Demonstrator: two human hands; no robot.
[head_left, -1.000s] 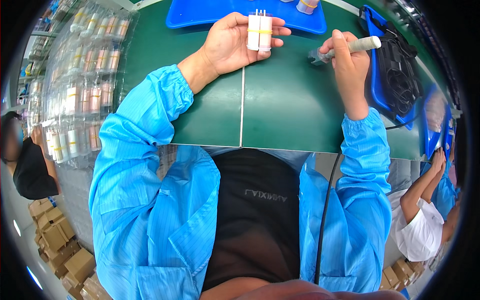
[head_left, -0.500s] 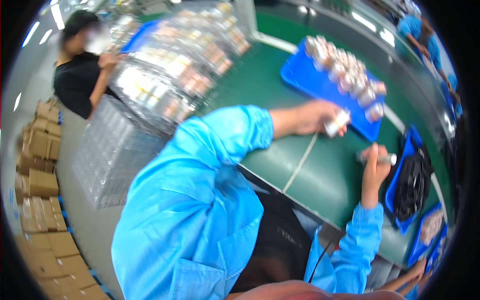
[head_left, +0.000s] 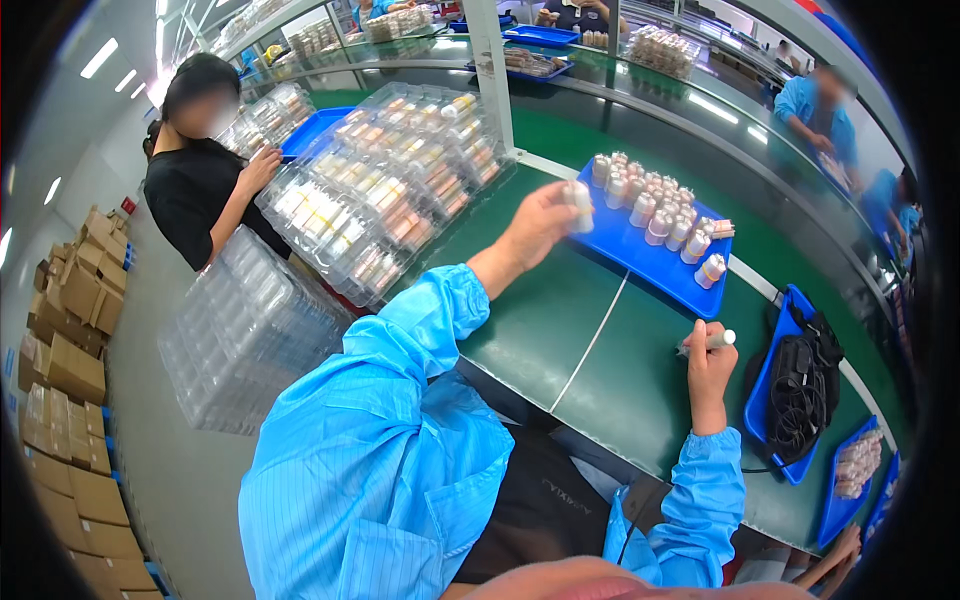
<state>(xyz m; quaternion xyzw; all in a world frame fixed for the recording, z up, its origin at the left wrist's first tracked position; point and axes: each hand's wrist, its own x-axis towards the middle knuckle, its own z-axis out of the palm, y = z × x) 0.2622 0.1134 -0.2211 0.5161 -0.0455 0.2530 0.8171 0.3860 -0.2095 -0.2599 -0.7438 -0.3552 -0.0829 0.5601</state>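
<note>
My left hand (head_left: 538, 225) is raised at the near left edge of a blue tray (head_left: 655, 272), its fingers closed on a small whitish cylinder (head_left: 578, 206). Rows of similar small cylinders (head_left: 658, 226), whitish and pinkish with pale bands, stand on that tray, while a few lie on their sides. Over the green tabletop (head_left: 530, 335), right of a white line, my right hand (head_left: 708, 375) is closed round a slim, pale pen-like tube (head_left: 720, 340). One rounded white end of the tube points right; fingers cover its middle.
Clear plastic packs of cylinders (head_left: 390, 170) are piled at the left, beside stacked clear plastic trays (head_left: 255, 340). A person in black (head_left: 195, 160) stands there. Black cables and an adapter (head_left: 800, 385) fill a blue tray at right. Cardboard boxes (head_left: 75, 370) line the far left.
My left hand has moved left and slightly up in the picture with the cylinder. The right hand sits lower and a little left, still gripping the tube. The view has tilted, showing more background.
</note>
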